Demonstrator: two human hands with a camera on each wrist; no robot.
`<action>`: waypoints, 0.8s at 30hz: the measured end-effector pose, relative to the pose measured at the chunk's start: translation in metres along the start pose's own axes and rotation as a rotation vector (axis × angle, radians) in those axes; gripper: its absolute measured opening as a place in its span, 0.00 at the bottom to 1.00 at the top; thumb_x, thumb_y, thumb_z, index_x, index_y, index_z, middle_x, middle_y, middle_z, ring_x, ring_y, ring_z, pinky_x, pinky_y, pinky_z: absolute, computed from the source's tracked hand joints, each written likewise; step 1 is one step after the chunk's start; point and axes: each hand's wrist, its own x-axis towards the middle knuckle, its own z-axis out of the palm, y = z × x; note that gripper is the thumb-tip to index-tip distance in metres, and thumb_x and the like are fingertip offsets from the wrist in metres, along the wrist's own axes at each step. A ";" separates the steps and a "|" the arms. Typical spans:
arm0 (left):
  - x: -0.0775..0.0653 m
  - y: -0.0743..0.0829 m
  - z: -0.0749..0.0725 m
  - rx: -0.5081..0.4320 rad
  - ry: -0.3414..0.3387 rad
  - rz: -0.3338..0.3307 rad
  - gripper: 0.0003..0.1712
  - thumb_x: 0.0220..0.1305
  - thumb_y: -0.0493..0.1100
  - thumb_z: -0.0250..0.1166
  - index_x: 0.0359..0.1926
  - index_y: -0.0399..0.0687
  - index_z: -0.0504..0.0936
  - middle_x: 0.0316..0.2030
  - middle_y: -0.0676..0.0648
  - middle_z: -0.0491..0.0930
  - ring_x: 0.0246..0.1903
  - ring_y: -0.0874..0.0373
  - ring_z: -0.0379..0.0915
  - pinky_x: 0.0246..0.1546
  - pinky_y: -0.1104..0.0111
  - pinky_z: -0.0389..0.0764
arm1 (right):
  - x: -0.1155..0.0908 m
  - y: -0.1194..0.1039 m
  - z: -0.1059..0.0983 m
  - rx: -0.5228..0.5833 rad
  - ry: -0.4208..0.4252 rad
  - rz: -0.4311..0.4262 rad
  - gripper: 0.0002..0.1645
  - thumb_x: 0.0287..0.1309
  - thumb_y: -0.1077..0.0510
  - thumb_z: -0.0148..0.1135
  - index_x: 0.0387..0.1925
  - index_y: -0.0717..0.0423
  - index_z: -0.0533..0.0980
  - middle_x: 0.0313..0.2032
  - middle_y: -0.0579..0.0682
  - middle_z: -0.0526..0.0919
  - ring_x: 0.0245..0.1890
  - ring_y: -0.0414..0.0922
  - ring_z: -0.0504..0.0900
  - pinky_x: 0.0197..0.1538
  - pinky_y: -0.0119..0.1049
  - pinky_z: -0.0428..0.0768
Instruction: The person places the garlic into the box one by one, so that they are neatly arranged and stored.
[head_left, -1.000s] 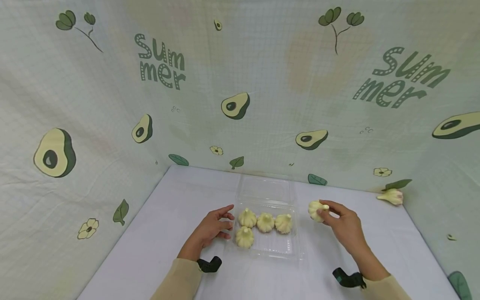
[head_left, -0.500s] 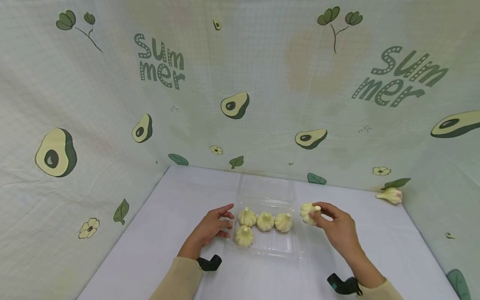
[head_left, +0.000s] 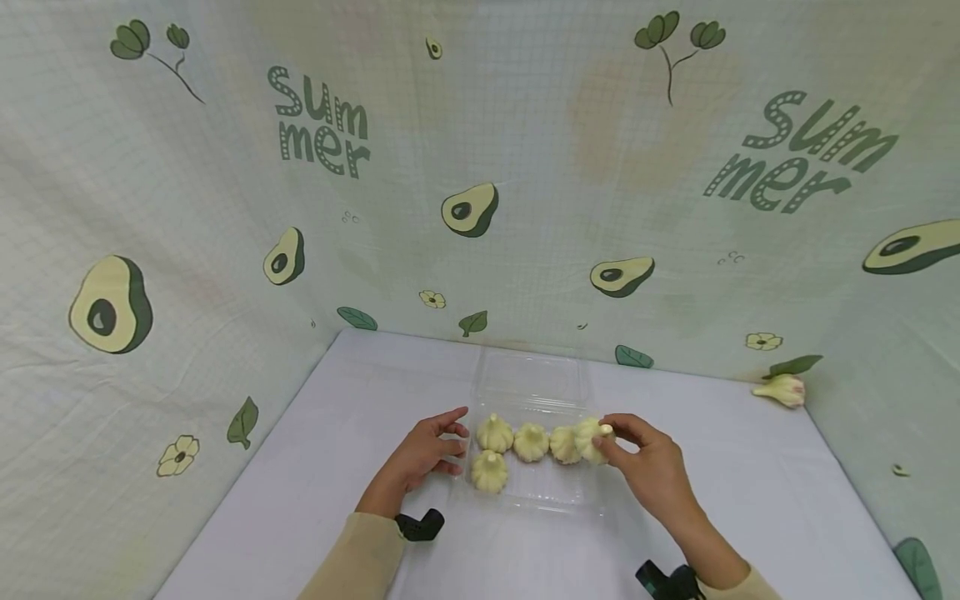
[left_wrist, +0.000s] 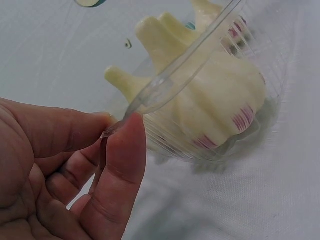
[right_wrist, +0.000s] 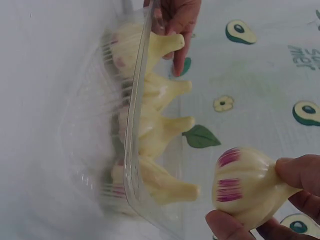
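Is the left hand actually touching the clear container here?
Touching. The left wrist view shows the left hand pinching the rim of the clear container between thumb and finger.

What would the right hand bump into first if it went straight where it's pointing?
The held garlic in the right hand would probably bump the nearest garlic in the clear box. It looks higher up, though, so it might pass over.
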 end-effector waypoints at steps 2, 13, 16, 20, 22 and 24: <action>0.000 0.000 0.000 -0.001 0.004 -0.005 0.42 0.67 0.26 0.64 0.80 0.47 0.66 0.53 0.42 0.75 0.38 0.56 0.77 0.28 0.67 0.87 | -0.002 -0.002 0.004 0.004 -0.004 -0.009 0.15 0.66 0.54 0.73 0.52 0.53 0.84 0.56 0.58 0.87 0.61 0.60 0.84 0.44 0.36 0.89; 0.000 0.000 0.002 0.011 0.008 0.001 0.42 0.68 0.26 0.64 0.80 0.46 0.66 0.54 0.41 0.74 0.38 0.55 0.76 0.28 0.67 0.87 | -0.012 -0.010 0.035 0.032 -0.034 -0.055 0.12 0.63 0.55 0.76 0.47 0.48 0.85 0.50 0.51 0.90 0.56 0.57 0.87 0.57 0.62 0.85; 0.000 0.000 0.002 0.009 0.008 0.002 0.42 0.67 0.25 0.63 0.80 0.46 0.66 0.54 0.41 0.74 0.38 0.55 0.76 0.28 0.67 0.87 | -0.015 -0.010 0.044 0.036 -0.051 -0.066 0.12 0.62 0.55 0.76 0.46 0.46 0.85 0.50 0.49 0.90 0.55 0.55 0.88 0.58 0.63 0.84; 0.000 -0.001 0.001 0.006 0.006 -0.001 0.42 0.67 0.25 0.64 0.80 0.47 0.66 0.54 0.41 0.74 0.38 0.55 0.76 0.28 0.67 0.87 | -0.016 -0.009 0.058 0.039 -0.085 -0.077 0.11 0.61 0.56 0.77 0.44 0.45 0.85 0.47 0.48 0.91 0.52 0.52 0.89 0.55 0.56 0.87; 0.001 -0.001 0.001 0.005 0.003 0.000 0.42 0.67 0.26 0.64 0.80 0.47 0.66 0.54 0.41 0.74 0.38 0.55 0.76 0.28 0.67 0.87 | -0.016 -0.008 0.063 0.031 -0.099 -0.084 0.10 0.60 0.56 0.77 0.43 0.45 0.85 0.45 0.47 0.91 0.50 0.50 0.90 0.52 0.51 0.88; 0.001 -0.001 0.001 0.004 0.001 0.001 0.42 0.67 0.26 0.64 0.80 0.47 0.66 0.54 0.41 0.74 0.38 0.56 0.76 0.28 0.67 0.87 | -0.015 -0.008 0.068 0.021 -0.112 -0.085 0.10 0.59 0.57 0.78 0.42 0.43 0.85 0.45 0.46 0.91 0.50 0.49 0.89 0.51 0.47 0.88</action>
